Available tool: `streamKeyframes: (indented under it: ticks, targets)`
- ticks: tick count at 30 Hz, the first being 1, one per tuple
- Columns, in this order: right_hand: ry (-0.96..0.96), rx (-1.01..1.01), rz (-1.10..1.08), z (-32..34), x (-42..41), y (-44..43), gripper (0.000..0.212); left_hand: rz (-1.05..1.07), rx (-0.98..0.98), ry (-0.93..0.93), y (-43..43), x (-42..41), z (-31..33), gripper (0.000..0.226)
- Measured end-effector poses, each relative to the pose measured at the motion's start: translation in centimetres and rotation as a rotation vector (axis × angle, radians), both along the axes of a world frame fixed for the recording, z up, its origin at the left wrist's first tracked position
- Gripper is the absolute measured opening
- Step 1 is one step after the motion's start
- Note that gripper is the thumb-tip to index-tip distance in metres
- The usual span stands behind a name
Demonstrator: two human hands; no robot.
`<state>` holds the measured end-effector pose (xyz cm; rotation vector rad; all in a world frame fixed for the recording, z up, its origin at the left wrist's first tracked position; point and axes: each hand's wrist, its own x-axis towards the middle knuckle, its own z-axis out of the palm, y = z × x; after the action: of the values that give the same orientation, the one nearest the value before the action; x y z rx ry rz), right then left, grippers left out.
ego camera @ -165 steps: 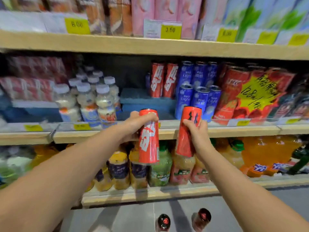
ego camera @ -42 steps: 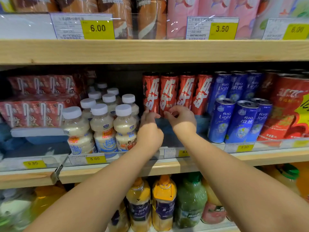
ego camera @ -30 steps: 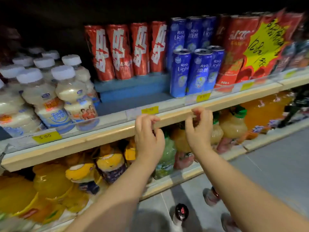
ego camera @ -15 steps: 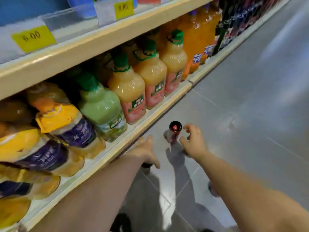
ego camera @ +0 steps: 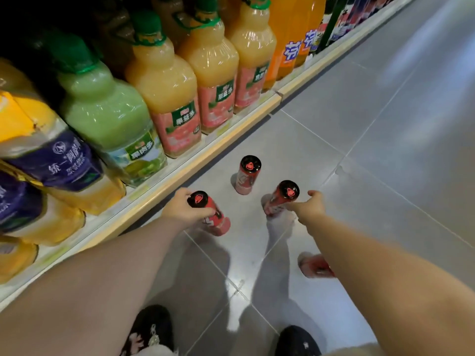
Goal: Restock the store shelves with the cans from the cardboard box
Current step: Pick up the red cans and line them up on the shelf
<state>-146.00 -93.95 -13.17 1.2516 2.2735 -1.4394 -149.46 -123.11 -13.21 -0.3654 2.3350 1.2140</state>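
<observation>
Several tall red cans stand on the grey tiled floor in front of the bottom shelf. My left hand [ego camera: 183,208] is wrapped around one red can [ego camera: 214,217], which tilts away from me. My right hand [ego camera: 309,205] grips a second red can [ego camera: 279,199] near its top; that can leans too. A third red can [ego camera: 248,176] stands upright just beyond them, untouched. A fourth red can [ego camera: 314,265] stands partly hidden behind my right forearm. No cardboard box is in view.
The bottom shelf [ego camera: 200,158] runs along the left, packed with big juice bottles: green [ego camera: 108,116], peach-coloured [ego camera: 167,91], and orange soda [ego camera: 290,39]. My two black shoes [ego camera: 151,327] are at the lower edge. Grey floor tiles [ego camera: 401,129] stretch to the right.
My view dropped from the can shelf to the floor. Both hands came down from the shelf edge, reached the floor cans and closed on one can each.
</observation>
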Motion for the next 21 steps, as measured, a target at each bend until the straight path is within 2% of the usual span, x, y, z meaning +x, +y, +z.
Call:
streamKeyframes:
  ticks: [3,6,8,10,13,17,21]
  targets:
    - [-0.020,-0.039,0.003,-1.2,-1.0,-0.5,0.095,0.089,0.179,-0.024,0.5,-0.2,0.3,0.055]
    - [0.000,-0.053,-0.005,-2.3,-1.8,-1.2,0.079,0.094,0.327,-0.075,0.4,0.0,0.7,0.055]
    - [0.021,-0.035,-0.009,-2.7,-2.1,-1.4,0.072,0.086,0.384,-0.081,0.1,0.2,0.7,0.029]
    - [0.074,0.000,0.019,-2.8,-2.1,-1.5,0.066,0.104,0.398,-0.073,0.0,0.3,0.7,0.018]
    - [0.177,0.064,0.117,-2.4,-1.4,-2.1,0.058,0.119,0.398,-0.051,0.2,0.5,0.9,0.031]
    - [0.327,0.044,0.115,0.3,-0.1,-3.4,0.054,0.036,0.455,-0.016,0.4,0.0,3.2,0.020]
    - [0.476,0.043,0.144,6.1,-0.7,-5.9,0.049,0.071,0.452,0.059,0.8,-1.6,8.3,0.040]
